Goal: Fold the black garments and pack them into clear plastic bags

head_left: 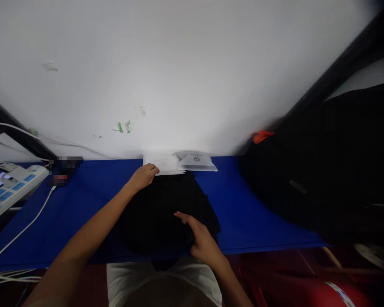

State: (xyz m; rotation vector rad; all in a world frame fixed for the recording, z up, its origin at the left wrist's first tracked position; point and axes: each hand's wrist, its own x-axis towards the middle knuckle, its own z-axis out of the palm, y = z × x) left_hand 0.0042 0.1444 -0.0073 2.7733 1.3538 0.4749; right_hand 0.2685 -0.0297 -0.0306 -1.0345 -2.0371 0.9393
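Observation:
A dark piece of folded black cloth point(166, 204), which looks like a garment, lies on the blue table in front of me. My left hand point(145, 175) is at its far edge, fingers bent together where the cloth meets some white sheets point(161, 162); whether anything is pinched there is hidden. Over the nearer right part of the cloth rests my right hand point(200, 238), fingers stretched out and thumb apart. A clear plastic bag point(196, 160) with a small round dark mark lies beside the white sheets, against the wall.
A large black pile of cloth point(307, 170) covers the right end of the blue table point(240, 209). An orange scrap point(262, 136) sticks out behind it. At left are a white power strip point(16, 187), cables and a pixelated dark object point(64, 170). A white wall point(192, 76) rises behind.

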